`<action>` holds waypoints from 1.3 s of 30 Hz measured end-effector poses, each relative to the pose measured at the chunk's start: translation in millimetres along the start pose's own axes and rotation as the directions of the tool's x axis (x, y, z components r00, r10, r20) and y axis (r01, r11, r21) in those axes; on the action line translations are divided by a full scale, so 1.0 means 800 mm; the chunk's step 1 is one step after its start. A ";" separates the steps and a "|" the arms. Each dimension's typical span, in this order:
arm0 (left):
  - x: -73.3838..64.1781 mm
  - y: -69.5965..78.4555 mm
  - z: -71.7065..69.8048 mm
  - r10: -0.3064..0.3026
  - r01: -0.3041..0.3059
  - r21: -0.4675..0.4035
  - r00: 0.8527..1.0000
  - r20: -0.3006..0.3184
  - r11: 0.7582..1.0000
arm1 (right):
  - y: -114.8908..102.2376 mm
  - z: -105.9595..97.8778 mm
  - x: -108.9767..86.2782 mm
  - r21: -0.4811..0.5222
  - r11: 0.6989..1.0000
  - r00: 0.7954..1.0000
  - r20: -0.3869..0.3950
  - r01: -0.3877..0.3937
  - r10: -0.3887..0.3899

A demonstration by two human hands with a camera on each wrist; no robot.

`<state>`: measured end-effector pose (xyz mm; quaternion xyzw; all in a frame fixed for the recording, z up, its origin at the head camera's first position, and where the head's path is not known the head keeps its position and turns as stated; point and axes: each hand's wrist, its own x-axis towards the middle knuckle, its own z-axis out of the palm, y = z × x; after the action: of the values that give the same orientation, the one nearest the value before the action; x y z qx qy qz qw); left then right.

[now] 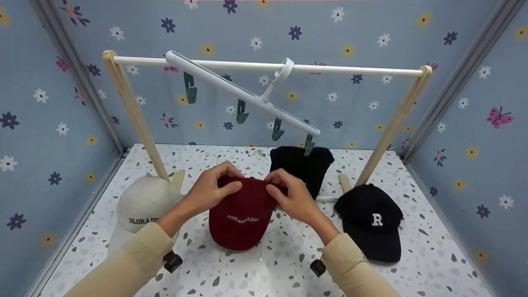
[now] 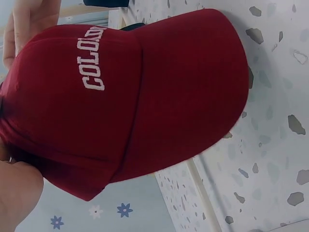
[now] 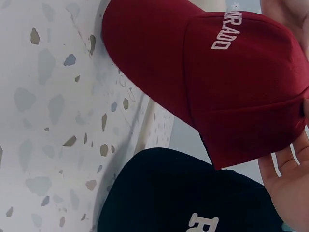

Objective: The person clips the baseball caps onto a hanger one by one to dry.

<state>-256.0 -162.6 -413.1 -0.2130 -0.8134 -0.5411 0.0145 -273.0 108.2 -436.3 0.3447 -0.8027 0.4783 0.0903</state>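
Both hands hold a dark red baseball cap with white COLORADO lettering, its brim hanging toward the person. My left hand pinches the crown at its left side, thumb in front and fingers behind. On the opposite side my right hand grips the crown the same way; in the right wrist view its fingers reach behind the cap. Above and behind, a white hanger hangs tilted from the rail by its hook, with several dark green clips along its bar.
A white rail on wooden posts spans the back. A light COLORADO cap lies at left, a dark cap with an R at right. Behind the red cap, a black cap sits below the hanger's lower end. The tabletop is speckled.
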 end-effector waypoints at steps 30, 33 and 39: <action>0.024 0.019 0.006 0.017 -0.013 0.044 0.995 -0.100 0.999 | -0.037 -0.038 0.029 -0.107 0.993 0.998 -0.055 -0.045 0.040; 0.030 0.020 0.007 0.030 -0.025 0.048 0.993 -0.112 0.999 | -0.038 -0.041 0.032 -0.118 0.991 0.996 -0.072 -0.062 0.054; 0.036 0.026 0.007 0.050 -0.045 0.039 0.991 -0.123 0.998 | -0.042 -0.047 0.035 -0.131 0.989 0.994 -0.096 -0.072 0.060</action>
<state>-273.4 -141.6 -390.1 -0.1979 -0.8153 -0.5381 0.0817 -279.7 116.4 -379.3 0.2888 -0.8389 0.4414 0.1340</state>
